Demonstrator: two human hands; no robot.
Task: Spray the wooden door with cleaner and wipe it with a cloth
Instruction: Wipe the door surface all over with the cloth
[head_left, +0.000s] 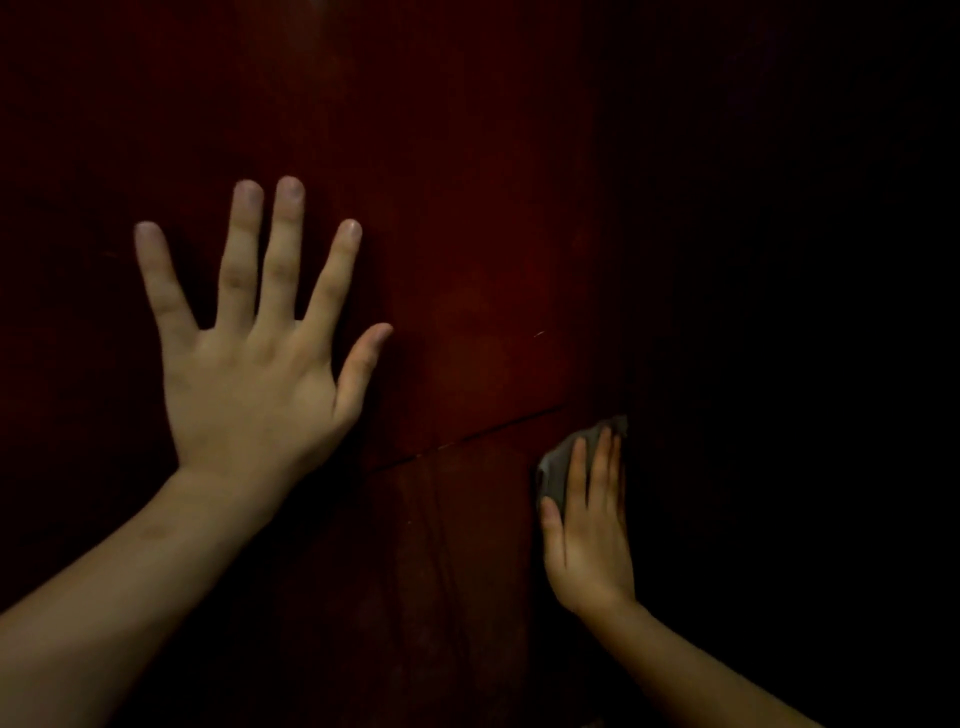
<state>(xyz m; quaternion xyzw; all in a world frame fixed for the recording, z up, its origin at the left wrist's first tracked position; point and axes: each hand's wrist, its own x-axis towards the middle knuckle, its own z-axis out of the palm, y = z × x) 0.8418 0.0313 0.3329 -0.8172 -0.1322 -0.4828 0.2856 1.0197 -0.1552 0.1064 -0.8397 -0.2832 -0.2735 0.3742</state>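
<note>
left hand (244, 374) spread flat on door (467, 208), right hand (589, 525) – straight fingers pressing cloth (558, 470) at door's dark edge

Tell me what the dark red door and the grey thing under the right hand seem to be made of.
Door: probably wood with a dark red-brown stain or paint, fairly matt; a straight panel seam crosses it, though dim light hides any grain. Cloth: soft grey fabric, weave unclear, judging by its crumpled edge under the flat fingers of the right hand.
</note>
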